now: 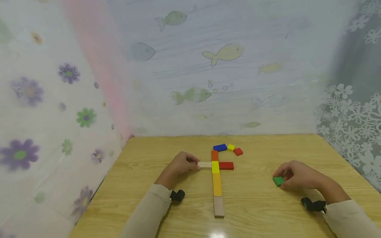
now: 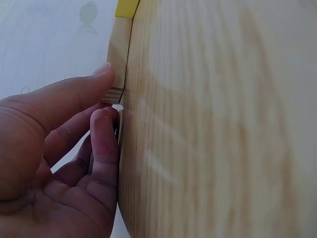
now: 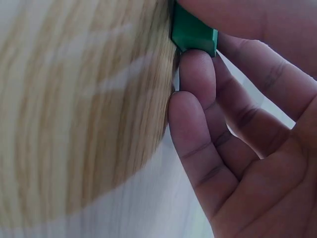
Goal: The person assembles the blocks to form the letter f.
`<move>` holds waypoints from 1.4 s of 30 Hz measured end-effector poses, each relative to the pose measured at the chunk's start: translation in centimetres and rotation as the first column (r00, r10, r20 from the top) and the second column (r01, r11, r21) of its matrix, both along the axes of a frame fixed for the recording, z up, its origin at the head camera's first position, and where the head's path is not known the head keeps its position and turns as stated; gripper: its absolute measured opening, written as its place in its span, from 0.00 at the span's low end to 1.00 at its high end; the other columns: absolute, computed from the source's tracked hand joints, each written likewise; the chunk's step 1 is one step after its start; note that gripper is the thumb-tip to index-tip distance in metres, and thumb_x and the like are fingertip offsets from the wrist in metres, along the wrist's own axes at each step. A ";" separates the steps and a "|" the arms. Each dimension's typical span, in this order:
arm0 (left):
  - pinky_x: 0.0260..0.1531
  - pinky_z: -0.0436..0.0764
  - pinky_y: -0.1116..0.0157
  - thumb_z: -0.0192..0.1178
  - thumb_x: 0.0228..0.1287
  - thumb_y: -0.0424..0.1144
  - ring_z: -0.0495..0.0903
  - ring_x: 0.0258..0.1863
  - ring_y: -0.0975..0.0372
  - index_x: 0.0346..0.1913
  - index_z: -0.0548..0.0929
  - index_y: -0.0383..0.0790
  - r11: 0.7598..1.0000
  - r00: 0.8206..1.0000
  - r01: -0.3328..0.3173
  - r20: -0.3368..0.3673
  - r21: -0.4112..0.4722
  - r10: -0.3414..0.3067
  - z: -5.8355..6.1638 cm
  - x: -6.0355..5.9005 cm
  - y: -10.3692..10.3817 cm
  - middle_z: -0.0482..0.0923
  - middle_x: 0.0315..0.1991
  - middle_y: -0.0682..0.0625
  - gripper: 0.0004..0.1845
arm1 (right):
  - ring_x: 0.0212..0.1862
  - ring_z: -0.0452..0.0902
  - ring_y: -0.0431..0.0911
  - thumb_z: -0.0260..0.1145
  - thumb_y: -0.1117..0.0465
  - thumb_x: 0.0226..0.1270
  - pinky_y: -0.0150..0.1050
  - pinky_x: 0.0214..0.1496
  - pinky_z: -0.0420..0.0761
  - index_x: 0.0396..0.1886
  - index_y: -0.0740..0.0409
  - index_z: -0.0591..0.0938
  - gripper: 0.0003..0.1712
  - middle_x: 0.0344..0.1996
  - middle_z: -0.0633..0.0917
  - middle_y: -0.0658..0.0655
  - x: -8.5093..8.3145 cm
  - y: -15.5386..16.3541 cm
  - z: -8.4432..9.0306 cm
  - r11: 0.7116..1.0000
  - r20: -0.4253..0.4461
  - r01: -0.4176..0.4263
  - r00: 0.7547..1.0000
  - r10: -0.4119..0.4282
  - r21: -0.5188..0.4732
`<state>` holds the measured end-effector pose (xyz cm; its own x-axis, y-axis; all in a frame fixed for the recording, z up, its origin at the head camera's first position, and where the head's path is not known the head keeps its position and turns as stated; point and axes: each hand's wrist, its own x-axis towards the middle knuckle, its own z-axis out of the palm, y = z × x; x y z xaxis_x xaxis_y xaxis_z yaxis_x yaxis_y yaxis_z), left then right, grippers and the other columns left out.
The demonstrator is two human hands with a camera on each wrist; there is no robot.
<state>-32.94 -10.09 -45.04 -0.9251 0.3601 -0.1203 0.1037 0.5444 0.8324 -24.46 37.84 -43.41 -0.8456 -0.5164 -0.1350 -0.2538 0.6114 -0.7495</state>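
Observation:
My left hand [image 1: 183,163] holds the left end of a pale wooden block [image 1: 204,165] between thumb and fingers. In the left wrist view the thumb lies along that block's [image 2: 118,47] end, low at the tabletop. The block's other end meets a yellow block [image 1: 215,167], with a red block [image 1: 226,166] on the opposite side. An orange block [image 1: 215,155] lies beyond the yellow one; an amber block [image 1: 217,184] and a light brown block [image 1: 218,206] run toward me. Off to the right, my right hand [image 1: 302,177] pinches a green block [image 1: 278,181] at the table surface.
Past the row's far end, a blue block [image 1: 220,147], a small yellow block [image 1: 231,147] and a small red block [image 1: 238,151] form a curve. The wooden table [image 1: 250,211] ends at a fish-patterned curtain [image 1: 190,72], with a flowered one [image 1: 47,99] at the left.

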 end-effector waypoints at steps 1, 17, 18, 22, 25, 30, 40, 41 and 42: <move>0.42 0.80 0.64 0.76 0.62 0.40 0.77 0.40 0.59 0.52 0.90 0.41 1.000 1.000 0.004 0.002 -0.001 -0.004 0.0 0.0 0.0 0.84 0.42 0.50 0.16 | 0.42 0.83 0.40 0.77 0.61 0.62 0.37 0.41 0.85 0.54 0.61 0.86 0.21 0.49 0.85 0.60 0.0 0.0 0.0 1.000 -0.006 0.000 1.000 0.000 0.003; 0.41 0.80 0.64 0.76 0.61 0.40 0.77 0.40 0.59 0.52 0.90 0.42 1.000 1.000 -0.002 0.004 -0.010 0.002 -0.3 -0.1 -0.1 0.83 0.43 0.49 0.16 | 0.42 0.82 0.41 0.81 0.53 0.58 0.37 0.40 0.83 0.50 0.55 0.87 0.22 0.43 0.88 0.51 -1.3 -3.1 0.7 0.982 -0.183 0.160 0.973 -0.141 0.095; 0.41 0.79 0.65 0.76 0.61 0.40 0.77 0.40 0.59 0.51 0.90 0.42 1.000 1.000 -0.004 0.003 -0.009 0.004 -0.4 -0.2 -0.1 0.83 0.42 0.49 0.16 | 0.42 0.82 0.42 0.81 0.53 0.58 0.38 0.41 0.83 0.49 0.54 0.88 0.21 0.42 0.88 0.51 -1.5 -3.5 0.7 0.979 -0.196 0.180 0.968 -0.158 0.099; 0.40 0.79 0.65 0.76 0.61 0.40 0.77 0.39 0.59 0.51 0.90 0.42 1.000 1.000 -0.002 0.004 0.003 0.002 -0.4 -0.2 -0.1 0.83 0.41 0.49 0.16 | 0.43 0.83 0.45 0.80 0.56 0.59 0.41 0.42 0.83 0.48 0.55 0.88 0.18 0.42 0.88 0.52 -2.4 -5.0 0.8 0.971 -0.211 0.224 0.957 -0.201 0.089; 0.40 0.79 0.65 0.76 0.61 0.39 0.77 0.39 0.59 0.51 0.90 0.42 1.000 1.000 0.000 0.007 0.008 0.000 -0.3 -0.1 0.0 0.83 0.41 0.49 0.16 | 0.43 0.84 0.46 0.79 0.58 0.60 0.41 0.43 0.84 0.48 0.57 0.88 0.17 0.43 0.88 0.54 -3.1 -6.0 0.7 0.969 -0.203 0.237 0.955 -0.218 0.071; 0.40 0.79 0.66 0.76 0.62 0.39 0.77 0.38 0.60 0.51 0.90 0.42 1.000 1.000 -0.003 0.009 0.004 0.003 -0.2 -0.1 0.0 0.83 0.41 0.50 0.15 | 0.44 0.85 0.47 0.78 0.60 0.59 0.42 0.43 0.85 0.47 0.59 0.89 0.16 0.43 0.89 0.56 -4.4 -7.8 0.4 0.962 -0.204 0.268 0.946 -0.252 0.057; 0.41 0.79 0.65 0.76 0.61 0.39 0.77 0.39 0.60 0.51 0.90 0.41 1.000 1.000 -0.010 0.000 -0.011 0.010 0.1 0.0 0.1 0.84 0.41 0.50 0.16 | 0.45 0.85 0.49 0.81 0.59 0.57 0.43 0.46 0.86 0.47 0.60 0.90 0.18 0.45 0.90 0.58 -6.7 -10.9 -0.4 0.937 -0.198 0.346 0.923 -0.331 0.045; 0.41 0.79 0.66 0.76 0.61 0.39 0.77 0.38 0.60 0.51 0.90 0.40 1.000 1.000 -0.007 0.000 -0.007 0.007 0.1 0.0 0.1 0.84 0.41 0.50 0.16 | 0.46 0.85 0.49 0.81 0.59 0.57 0.44 0.46 0.86 0.47 0.60 0.90 0.18 0.45 0.90 0.58 -6.9 -11.1 -0.5 0.937 -0.197 0.347 0.923 -0.332 0.045; 0.41 0.79 0.66 0.76 0.61 0.39 0.77 0.38 0.61 0.51 0.90 0.40 1.000 1.000 -0.005 -0.001 -0.003 0.005 0.1 0.0 0.2 0.84 0.40 0.50 0.16 | 0.46 0.85 0.49 0.81 0.59 0.57 0.44 0.47 0.86 0.46 0.60 0.90 0.18 0.45 0.90 0.58 -7.0 -11.2 -0.5 0.936 -0.196 0.349 0.922 -0.334 0.045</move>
<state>-32.97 -9.93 -44.91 -0.9271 0.3549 -0.1208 0.1013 0.5475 0.8307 -31.42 26.60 -43.93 -0.9825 -0.1862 0.0105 -0.1472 0.7397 -0.6567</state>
